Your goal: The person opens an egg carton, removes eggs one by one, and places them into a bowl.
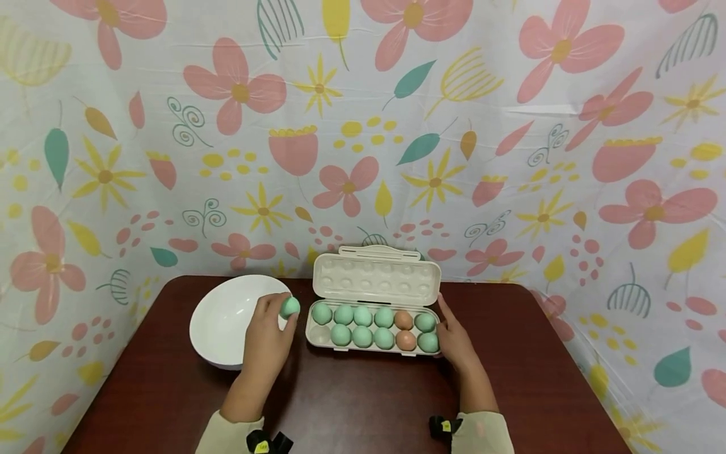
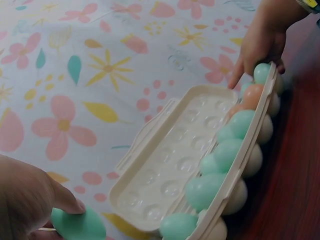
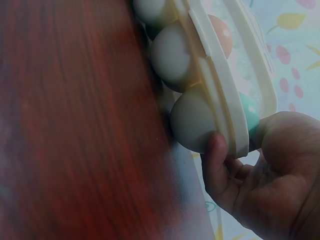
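My left hand (image 1: 268,337) pinches a mint-green egg (image 1: 290,307) between thumb and fingers, held over the right rim of a white bowl (image 1: 212,340). In the left wrist view the same egg (image 2: 80,223) shows below the fingertips. An open cream egg carton (image 1: 377,277) stands to the right, its lid tipped back. Several green eggs (image 1: 362,337) and two brown eggs (image 1: 406,340) fill its cups, except the front-left cup (image 1: 320,335), which is bare. My right hand (image 1: 455,340) grips the carton's right end; the right wrist view shows the thumb (image 3: 217,150) against its outer side.
The dark red-brown wooden table (image 1: 363,403) carries the bowl and carton near its back edge. A flower-printed cloth (image 1: 351,126) hangs behind and at both sides. Black bands (image 1: 266,441) lie at the cuffs of both light sleeves (image 1: 482,432).
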Action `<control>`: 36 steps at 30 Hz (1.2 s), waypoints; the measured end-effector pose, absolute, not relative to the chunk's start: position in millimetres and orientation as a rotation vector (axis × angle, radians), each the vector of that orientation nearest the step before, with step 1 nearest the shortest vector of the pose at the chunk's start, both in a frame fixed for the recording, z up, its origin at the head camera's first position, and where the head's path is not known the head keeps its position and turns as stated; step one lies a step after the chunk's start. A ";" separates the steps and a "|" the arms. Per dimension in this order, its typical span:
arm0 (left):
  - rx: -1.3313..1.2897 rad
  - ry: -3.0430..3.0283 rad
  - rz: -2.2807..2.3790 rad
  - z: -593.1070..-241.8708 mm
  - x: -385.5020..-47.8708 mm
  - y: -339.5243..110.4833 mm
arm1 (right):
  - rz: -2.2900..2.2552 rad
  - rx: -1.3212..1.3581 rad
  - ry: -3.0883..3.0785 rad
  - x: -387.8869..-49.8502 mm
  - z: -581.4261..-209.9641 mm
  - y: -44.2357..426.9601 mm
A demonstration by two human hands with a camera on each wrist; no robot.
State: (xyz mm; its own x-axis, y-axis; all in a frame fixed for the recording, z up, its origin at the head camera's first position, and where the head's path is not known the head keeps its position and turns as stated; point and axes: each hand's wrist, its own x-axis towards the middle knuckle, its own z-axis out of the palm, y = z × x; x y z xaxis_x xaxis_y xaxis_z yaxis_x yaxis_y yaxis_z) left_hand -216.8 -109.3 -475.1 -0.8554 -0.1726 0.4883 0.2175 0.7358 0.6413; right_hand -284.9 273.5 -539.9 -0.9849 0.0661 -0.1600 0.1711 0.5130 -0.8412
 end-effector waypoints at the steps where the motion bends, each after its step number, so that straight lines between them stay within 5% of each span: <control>1: -0.025 -2.410 -0.988 -474.8 -217.3 -112.1 | -1.485 0.208 2.638 -285.0 -539.8 273.9; 36: 0.154 -2.797 -0.936 -493.3 -227.3 -164.7 | -1.463 0.213 2.648 -286.5 -541.4 273.6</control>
